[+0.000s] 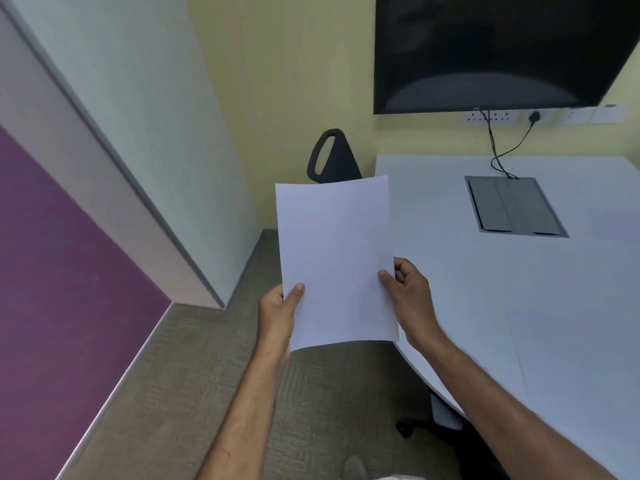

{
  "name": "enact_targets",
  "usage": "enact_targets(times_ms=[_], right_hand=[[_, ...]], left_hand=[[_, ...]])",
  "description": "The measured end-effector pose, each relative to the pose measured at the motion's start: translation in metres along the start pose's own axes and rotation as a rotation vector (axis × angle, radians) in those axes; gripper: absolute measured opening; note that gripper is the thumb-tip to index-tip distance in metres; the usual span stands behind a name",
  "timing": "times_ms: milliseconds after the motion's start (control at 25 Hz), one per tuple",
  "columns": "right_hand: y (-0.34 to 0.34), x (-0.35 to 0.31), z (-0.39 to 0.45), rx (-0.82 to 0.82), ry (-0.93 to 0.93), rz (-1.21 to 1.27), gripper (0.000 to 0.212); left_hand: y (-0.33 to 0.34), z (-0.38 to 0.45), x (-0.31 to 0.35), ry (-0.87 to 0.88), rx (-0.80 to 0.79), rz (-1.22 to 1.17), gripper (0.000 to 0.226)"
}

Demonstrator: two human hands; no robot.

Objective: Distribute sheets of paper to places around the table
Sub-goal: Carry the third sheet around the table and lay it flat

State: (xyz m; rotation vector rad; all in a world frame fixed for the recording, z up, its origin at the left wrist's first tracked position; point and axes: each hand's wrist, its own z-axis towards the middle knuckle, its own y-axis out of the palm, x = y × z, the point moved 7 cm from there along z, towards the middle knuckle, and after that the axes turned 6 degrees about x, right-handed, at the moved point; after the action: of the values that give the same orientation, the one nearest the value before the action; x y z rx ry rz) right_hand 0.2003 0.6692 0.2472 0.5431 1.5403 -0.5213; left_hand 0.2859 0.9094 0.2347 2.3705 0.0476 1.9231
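Note:
I hold white paper [336, 261] upright in front of me, over the carpet just left of the white table [460, 271]. My left hand [278, 311] pinches its lower left edge with the thumb on top. My right hand [410, 291] grips the lower right edge. Whether it is a single sheet or a thin stack I cannot tell. Another white sheet [581, 362] lies flat on the table at the near right, and a faint one [613, 223] lies at the far right edge.
A black chair [332, 157] stands at the table's far left corner against the yellow wall. A grey cable hatch [512, 206] is set in the tabletop, with cables running up to wall sockets under a dark screen [495, 50]. A chair base [426, 427] shows beneath the table edge.

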Motion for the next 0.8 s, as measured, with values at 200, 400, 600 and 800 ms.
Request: enact_targets(times_ms=[200,400,600,800], right_hand=[[0.02,0.005,0.088,0.122,0.042,-0.021,0.015],[0.023,0.02,0.178,0.254,0.075,-0.029,0.013],[0.027,0.04,0.26,0.436,0.122,-0.041,0.015],[0.024,0.069,0.325,0.65,0.175,-0.01,0.023]], left_hand=[[0.045,0.114,0.017,-0.027,-0.09,0.107,0.012],[0.116,0.223,0.02,-0.046,-0.258,0.17,0.011],[0.188,0.328,0.025,-0.062,-0.431,0.252,0.014],[0.273,0.419,0.025,-0.019,-0.619,0.352,0.01]])
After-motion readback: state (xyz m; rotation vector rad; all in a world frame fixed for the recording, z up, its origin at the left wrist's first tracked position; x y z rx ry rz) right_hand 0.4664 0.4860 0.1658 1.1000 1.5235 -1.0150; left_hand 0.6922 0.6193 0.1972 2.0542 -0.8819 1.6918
